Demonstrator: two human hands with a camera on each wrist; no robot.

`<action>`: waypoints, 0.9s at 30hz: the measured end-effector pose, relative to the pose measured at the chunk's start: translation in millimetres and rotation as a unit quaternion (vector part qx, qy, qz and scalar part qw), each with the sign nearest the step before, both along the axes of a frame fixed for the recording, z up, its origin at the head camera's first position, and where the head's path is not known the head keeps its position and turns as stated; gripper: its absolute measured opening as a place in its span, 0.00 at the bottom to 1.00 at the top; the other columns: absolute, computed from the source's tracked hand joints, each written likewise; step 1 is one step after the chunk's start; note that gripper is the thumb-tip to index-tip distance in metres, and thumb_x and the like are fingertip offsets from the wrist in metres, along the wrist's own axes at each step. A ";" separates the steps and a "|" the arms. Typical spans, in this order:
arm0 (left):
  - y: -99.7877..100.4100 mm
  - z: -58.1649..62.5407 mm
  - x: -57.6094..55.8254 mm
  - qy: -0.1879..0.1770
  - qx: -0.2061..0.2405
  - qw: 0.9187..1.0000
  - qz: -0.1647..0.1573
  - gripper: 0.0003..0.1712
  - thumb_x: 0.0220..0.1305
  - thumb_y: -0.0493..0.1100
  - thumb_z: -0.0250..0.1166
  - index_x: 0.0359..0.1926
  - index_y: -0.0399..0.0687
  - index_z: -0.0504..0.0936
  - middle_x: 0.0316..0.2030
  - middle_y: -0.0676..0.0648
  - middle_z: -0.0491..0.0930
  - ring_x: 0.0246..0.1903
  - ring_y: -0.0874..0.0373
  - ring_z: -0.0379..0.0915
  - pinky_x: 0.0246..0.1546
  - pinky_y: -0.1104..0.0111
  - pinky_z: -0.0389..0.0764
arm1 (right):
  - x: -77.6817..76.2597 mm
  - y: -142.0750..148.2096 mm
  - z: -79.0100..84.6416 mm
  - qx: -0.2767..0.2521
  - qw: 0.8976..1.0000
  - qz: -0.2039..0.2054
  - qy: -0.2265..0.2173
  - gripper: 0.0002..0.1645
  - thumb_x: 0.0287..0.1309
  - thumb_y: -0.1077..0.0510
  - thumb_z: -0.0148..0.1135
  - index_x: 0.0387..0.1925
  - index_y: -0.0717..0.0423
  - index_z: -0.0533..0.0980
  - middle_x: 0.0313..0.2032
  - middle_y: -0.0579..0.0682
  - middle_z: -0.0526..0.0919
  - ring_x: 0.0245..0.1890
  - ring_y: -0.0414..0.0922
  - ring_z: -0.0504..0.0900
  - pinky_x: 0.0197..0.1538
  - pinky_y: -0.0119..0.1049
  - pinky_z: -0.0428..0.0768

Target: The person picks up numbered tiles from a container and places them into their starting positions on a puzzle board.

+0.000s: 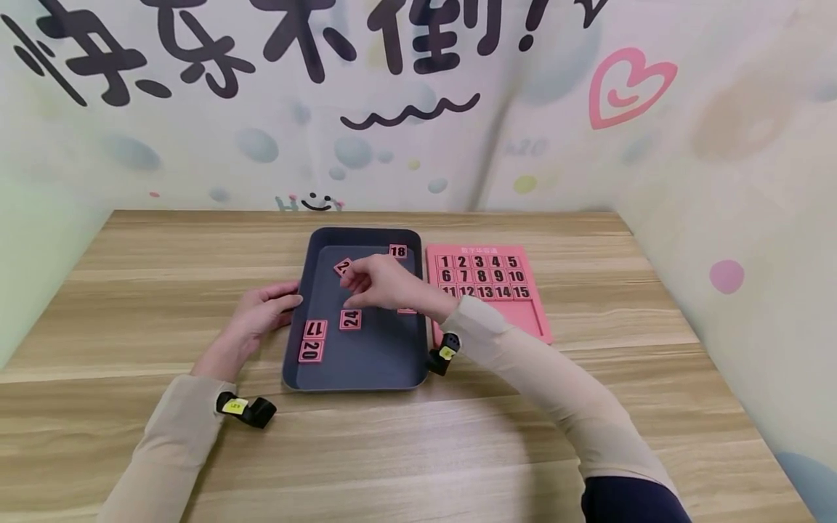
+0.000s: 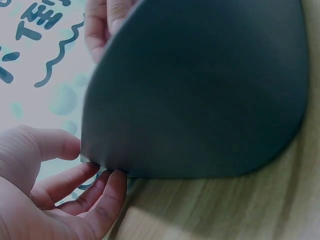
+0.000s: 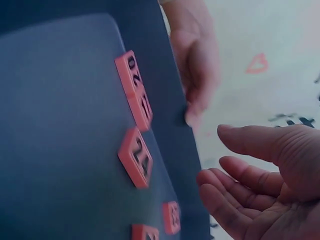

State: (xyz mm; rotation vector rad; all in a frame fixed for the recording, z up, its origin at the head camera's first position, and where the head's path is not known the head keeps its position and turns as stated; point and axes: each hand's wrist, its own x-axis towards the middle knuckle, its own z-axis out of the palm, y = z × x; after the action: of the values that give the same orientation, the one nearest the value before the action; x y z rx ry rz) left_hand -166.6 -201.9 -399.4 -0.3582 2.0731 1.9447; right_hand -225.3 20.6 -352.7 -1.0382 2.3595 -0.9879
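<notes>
Hovering over the tray in the head view, the right hand is free, fingers loosely bent; tiles 17, 20 (these two touching), 24 and 18 lie inside, the board just right. In the left wrist view, the left hand pinches the tray's edge. In the right wrist view, the right thumb and fingers stand apart.

A wood-grained counter meets a pale backdrop printed with big black Chinese lettering, a black wavy line beneath it, a pink heart, a small smiling face low down, and, far right, a pink dot.
</notes>
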 end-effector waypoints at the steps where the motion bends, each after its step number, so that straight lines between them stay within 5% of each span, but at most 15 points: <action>1: 0.2 0.5 0.0 0.000 0.002 1.000 0.000 0.30 0.66 0.37 0.56 0.67 0.33 0.61 0.66 0.34 0.59 0.36 0.74 0.74 0.39 0.78 0.77 | -0.3 -4.5 -1.4 0.002 1.000 0.009 0.001 0.18 0.49 0.61 0.71 0.42 0.66 0.79 0.39 0.59 0.83 0.35 0.43 0.80 0.39 0.24 0.77; 9: -0.8 1.7 -0.1 0.001 0.007 1.000 -0.001 0.30 0.66 0.36 0.56 0.66 0.33 0.61 0.63 0.38 0.65 0.37 0.73 0.75 0.39 0.77 0.78 | 2.9 -33.2 -15.9 0.027 0.998 0.045 -0.023 0.16 0.49 0.63 0.70 0.41 0.65 0.79 0.37 0.57 0.83 0.35 0.41 0.79 0.38 0.22 0.76; 16: -0.9 1.6 0.8 0.012 0.024 1.000 0.003 0.30 0.64 0.34 0.57 0.65 0.29 0.61 0.46 0.54 0.77 0.35 0.73 0.75 0.38 0.77 0.78 | 7.9 -48.7 -25.4 0.066 0.996 0.045 -0.036 0.15 0.48 0.62 0.71 0.39 0.62 0.80 0.31 0.49 0.81 0.31 0.37 0.75 0.34 0.21 0.73; 27: -1.4 0.6 0.5 0.010 0.016 1.000 -0.004 0.30 0.65 0.35 0.55 0.66 0.30 0.60 0.56 0.45 0.72 0.36 0.74 0.74 0.39 0.78 0.77 | 5.5 -54.1 -36.2 0.091 0.993 0.068 -0.022 0.16 0.44 0.64 0.73 0.37 0.60 0.79 0.28 0.47 0.77 0.29 0.38 0.73 0.32 0.22 0.71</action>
State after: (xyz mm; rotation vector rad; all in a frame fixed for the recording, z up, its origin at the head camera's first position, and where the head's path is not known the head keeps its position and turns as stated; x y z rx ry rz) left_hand -166.2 -203.3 -398.7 -0.3238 2.0499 1.9826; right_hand -219.8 -33.5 -388.9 -1.0788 2.2595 -0.7244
